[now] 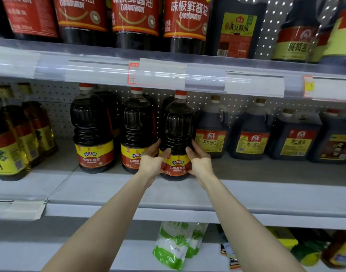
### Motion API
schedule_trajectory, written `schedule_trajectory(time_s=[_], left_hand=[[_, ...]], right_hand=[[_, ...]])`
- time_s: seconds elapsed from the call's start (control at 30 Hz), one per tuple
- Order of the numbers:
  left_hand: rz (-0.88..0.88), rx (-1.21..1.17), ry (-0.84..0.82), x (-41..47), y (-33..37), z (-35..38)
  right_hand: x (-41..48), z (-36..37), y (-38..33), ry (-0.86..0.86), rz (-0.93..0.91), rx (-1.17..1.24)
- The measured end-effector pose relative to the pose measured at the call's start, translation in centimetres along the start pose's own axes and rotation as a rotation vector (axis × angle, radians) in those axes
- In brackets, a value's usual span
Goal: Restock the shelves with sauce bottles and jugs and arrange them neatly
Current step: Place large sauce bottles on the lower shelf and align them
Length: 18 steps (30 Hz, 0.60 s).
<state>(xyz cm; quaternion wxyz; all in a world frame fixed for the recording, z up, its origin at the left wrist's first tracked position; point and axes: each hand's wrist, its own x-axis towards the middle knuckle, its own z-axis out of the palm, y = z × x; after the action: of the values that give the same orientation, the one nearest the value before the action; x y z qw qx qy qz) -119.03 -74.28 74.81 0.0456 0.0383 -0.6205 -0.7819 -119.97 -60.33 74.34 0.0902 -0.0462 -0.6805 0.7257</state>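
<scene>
Dark soy sauce bottle (177, 126), red cap, seems to rest on the middle shelf (266, 185), a little forward of its row. My left hand (151, 162) and right hand (200, 161) clasp its lower body from either side, fingers curled round the label.

Just left of this bottle: a matching bottle (137, 130), close against my left knuckles. Just right: a handled jug (211, 130).

Risks, as I judge them:
- Pushing it back with fingers wrapped could knock either neighbour askew.
- The bottle is tall and my grip is low, so a quick shove may tip it.
- The label may end up turned off-front.
</scene>
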Motion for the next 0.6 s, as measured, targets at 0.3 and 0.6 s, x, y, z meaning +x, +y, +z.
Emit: schedule_trajectory(time_s=[0.3,0.6], left_hand=[[0.006,-0.007,0.0,0.7,-0.1,0.1],[0.008,-0.027,-0.025,1.1,-0.2,0.2]], right_hand=[[0.8,0.1,0.2,0.001,-0.013,-0.011],[1.5,0.1,0.6,-0.006,-0.04,-0.025]])
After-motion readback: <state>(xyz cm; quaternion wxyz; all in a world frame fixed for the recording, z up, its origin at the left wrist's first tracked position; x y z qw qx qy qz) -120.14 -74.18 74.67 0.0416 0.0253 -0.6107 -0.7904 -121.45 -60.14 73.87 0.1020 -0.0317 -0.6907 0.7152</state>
